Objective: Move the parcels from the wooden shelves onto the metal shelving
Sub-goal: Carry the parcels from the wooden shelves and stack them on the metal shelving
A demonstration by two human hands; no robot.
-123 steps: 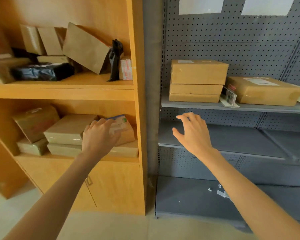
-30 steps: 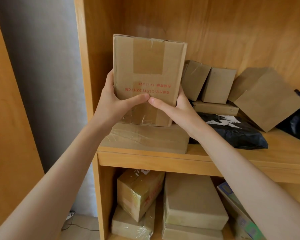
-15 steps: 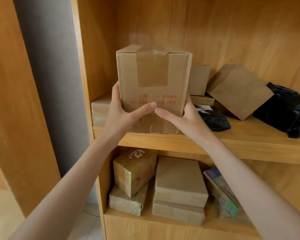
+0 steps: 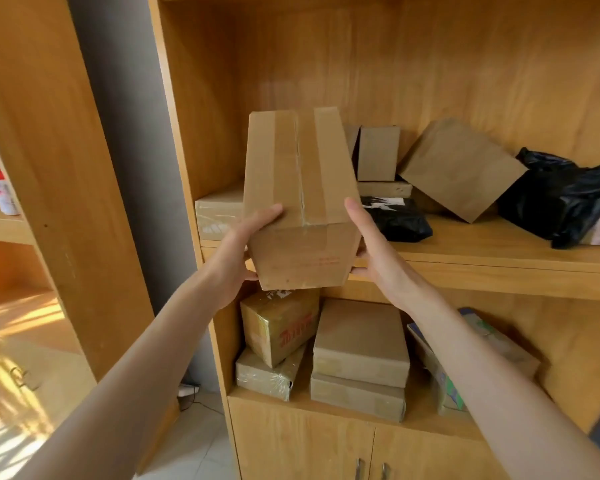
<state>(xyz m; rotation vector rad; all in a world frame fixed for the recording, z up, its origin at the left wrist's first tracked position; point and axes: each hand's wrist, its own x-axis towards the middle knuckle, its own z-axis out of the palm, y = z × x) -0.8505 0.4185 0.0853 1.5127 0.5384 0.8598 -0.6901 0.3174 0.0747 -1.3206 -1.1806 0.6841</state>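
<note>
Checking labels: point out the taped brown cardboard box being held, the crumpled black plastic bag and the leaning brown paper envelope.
Taped brown cardboard box (image 4: 298, 168), head view, top face.
Crumpled black plastic bag (image 4: 565, 195), head view, middle.
Leaning brown paper envelope (image 4: 461, 169), head view, front face.

A grey plastered wall strip (image 4: 125, 168) is seen between two orange-brown wooden units. Pale floor tiles (image 4: 194, 445) are crossed by a dark cable (image 4: 187, 398). Sunlight is cast in streaks at the left.

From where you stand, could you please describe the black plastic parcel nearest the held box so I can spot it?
On the wooden shelves' upper shelf, look just right of the held box. The flat black bag lies there, with a white patch on top, unlike the bulkier black bag far right.
</note>
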